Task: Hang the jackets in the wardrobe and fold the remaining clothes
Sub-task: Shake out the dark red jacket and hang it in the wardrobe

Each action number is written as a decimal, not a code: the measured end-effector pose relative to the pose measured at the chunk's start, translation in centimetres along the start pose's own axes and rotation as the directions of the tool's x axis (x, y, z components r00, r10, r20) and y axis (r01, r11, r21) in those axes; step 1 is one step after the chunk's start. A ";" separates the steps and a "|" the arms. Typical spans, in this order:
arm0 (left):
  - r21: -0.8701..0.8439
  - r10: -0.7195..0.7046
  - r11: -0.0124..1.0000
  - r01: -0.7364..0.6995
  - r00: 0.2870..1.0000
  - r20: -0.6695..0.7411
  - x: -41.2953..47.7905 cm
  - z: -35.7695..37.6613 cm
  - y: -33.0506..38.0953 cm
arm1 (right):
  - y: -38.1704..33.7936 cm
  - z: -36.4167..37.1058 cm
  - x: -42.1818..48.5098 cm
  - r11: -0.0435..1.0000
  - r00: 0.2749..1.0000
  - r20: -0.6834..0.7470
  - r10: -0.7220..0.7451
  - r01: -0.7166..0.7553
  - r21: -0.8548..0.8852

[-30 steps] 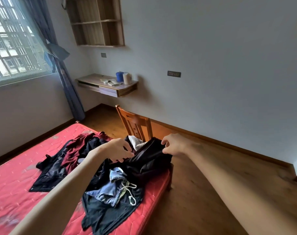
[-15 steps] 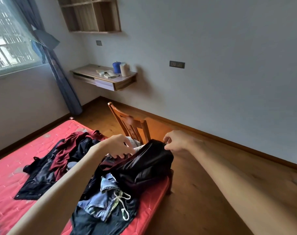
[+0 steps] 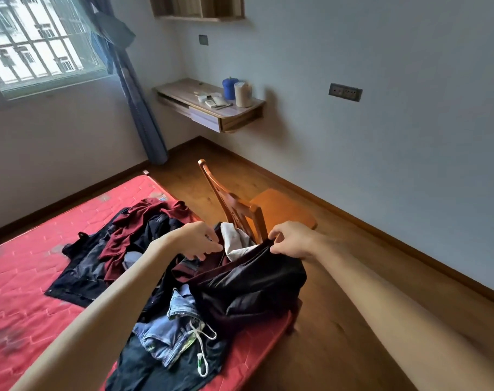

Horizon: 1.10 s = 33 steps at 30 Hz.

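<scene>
Fingers [image 3: 274, 239] of the right hand [image 3: 292, 239] are pinched together on the top edge of a dark glossy jacket [image 3: 248, 286], which is bunched at the corner of the red mattress [image 3: 28, 292]. Left hand [image 3: 196, 239] fingers curl closed on the same jacket's edge, just across from the right. Between the two hands shows a white garment [image 3: 234, 241]. Below them lie light blue jeans [image 3: 166, 334]; left of them, a maroon shirt [image 3: 127, 235] over dark clothes. Just behind the fingers stands a wooden chair [image 3: 279, 207].

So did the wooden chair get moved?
Cannot tell for sure. The camera swung, so everything shifts in the picture, but the wooden chair looks the same against the red mattress corner.
</scene>
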<state>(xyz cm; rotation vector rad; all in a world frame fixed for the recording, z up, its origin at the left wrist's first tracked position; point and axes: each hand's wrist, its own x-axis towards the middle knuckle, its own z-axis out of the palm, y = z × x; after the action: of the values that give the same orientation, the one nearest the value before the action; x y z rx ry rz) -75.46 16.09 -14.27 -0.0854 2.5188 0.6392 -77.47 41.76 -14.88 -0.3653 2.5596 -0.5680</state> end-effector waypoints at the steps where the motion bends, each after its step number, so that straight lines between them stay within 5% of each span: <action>1: -0.013 -0.012 1.000 0.012 1.000 0.000 0.8 -0.2 -0.6 | -0.2 0.1 1.2 1.000 1.000 0.023 -0.003 0.003 -0.007; 9: -0.135 -0.081 0.988 0.074 0.996 -0.044 7.4 -2.5 -7.0 | -3.4 0.8 11.9 0.997 0.989 0.143 -0.031 0.041 -0.064; 16: -0.235 -0.165 0.956 0.176 0.984 0.065 11.1 -2.2 -13.3 | -6.6 3.4 19.5 0.985 0.959 0.277 -0.057 0.099 -0.140; 28: -0.304 -0.276 0.882 0.361 0.917 0.289 17.9 5.2 -20.1 | -5.4 12.1 29.3 0.979 0.887 0.461 0.041 0.056 -0.195; 33: -0.277 -0.305 0.889 0.364 0.923 0.233 22.3 8.5 -21.0 | -2.4 15.2 32.9 0.986 0.872 0.482 0.080 0.001 -0.166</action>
<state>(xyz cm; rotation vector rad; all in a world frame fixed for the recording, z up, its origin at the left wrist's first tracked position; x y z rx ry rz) -86.52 2.88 -41.03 -0.5439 2.1319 0.8552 -97.04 23.10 -39.14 -0.4462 2.1166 -0.2120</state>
